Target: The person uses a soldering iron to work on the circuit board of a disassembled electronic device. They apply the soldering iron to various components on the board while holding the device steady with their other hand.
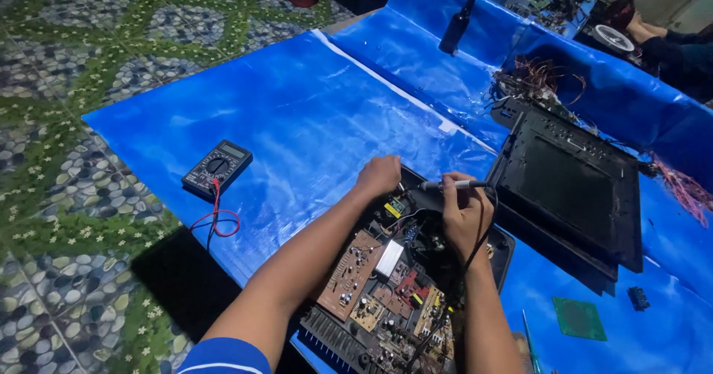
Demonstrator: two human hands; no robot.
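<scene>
An opened electronic device (401,285) with several circuit boards lies on the blue sheet in front of me. My left hand (379,175) is closed at the device's far edge, pinching something too small to make out. My right hand (464,214) grips a pen-shaped tool (449,185) with a grey handle, its tip pointing left toward my left hand over the boards. A dark cord runs from the tool down along my right forearm.
A black multimeter (217,167) with red leads lies to the left on the blue sheet (297,106). A black panel cover (572,188) sits to the right, with wire bundles (535,77) behind it. A small green board (579,318) lies at the lower right. Another person's arms (668,43) are at the top right.
</scene>
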